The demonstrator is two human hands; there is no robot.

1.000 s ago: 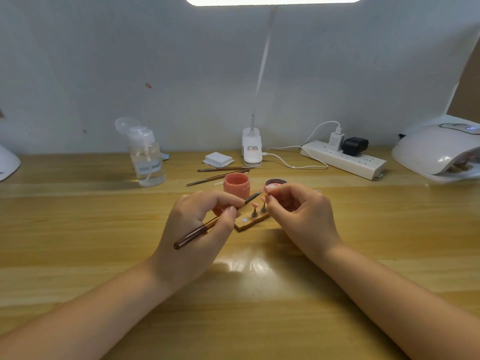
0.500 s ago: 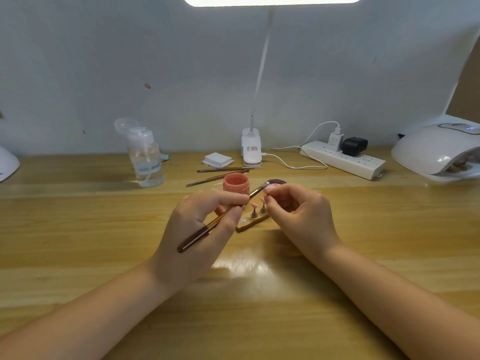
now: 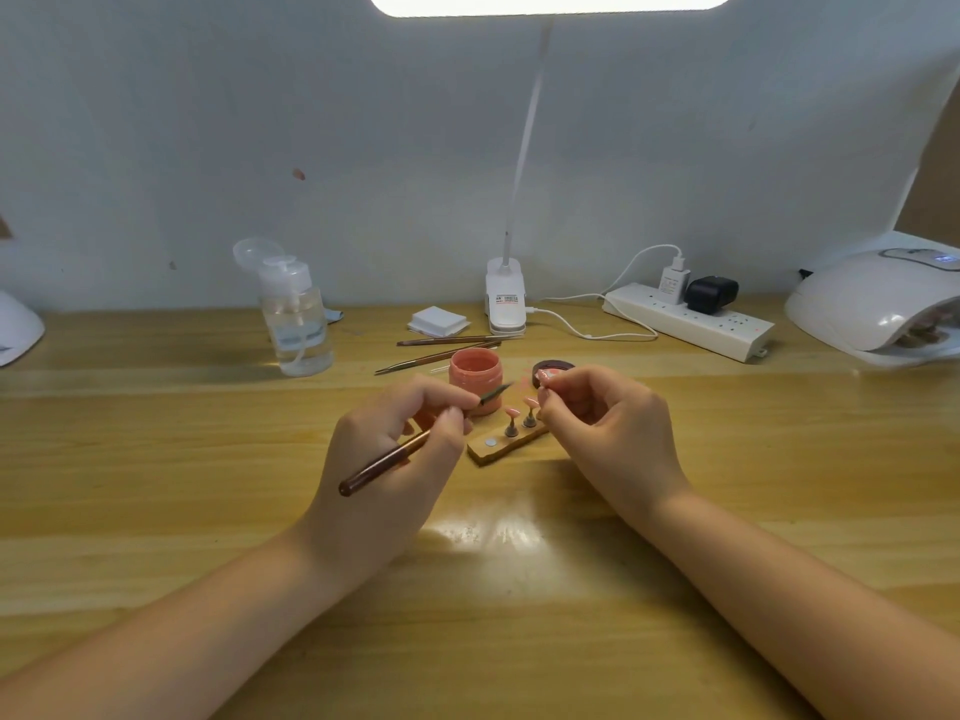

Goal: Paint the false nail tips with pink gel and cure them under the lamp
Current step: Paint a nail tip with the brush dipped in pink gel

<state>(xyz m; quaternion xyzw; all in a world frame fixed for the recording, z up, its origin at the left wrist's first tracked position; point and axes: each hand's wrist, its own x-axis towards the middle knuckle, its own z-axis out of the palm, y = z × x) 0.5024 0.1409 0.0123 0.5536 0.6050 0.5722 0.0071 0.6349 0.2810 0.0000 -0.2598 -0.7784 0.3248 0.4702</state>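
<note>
Since half a second ago the brush (image 3: 423, 439) tip has drawn back from the dark lid (image 3: 555, 367) and now ends just in front of the pink gel jar (image 3: 475, 374), short of the right hand's fingertips. The left hand (image 3: 395, 459) pinches the brush between thumb and forefinger; its long axis runs diagonally, dark handle end low and toward the person's left, bristle end raised and pointing up-right toward the right hand (image 3: 605, 433). That hand's fingers are curled, pinching a small pink nail tip (image 3: 544, 375) at the fingertips, just above the wooden holder (image 3: 506, 445). The holder lies slantwise on the table (image 3: 156, 485) between the hands, with two pink nail tips (image 3: 521, 406) standing upright on small pegs. The white curing lamp (image 3: 878, 298) sits far right, well apart.
</note>
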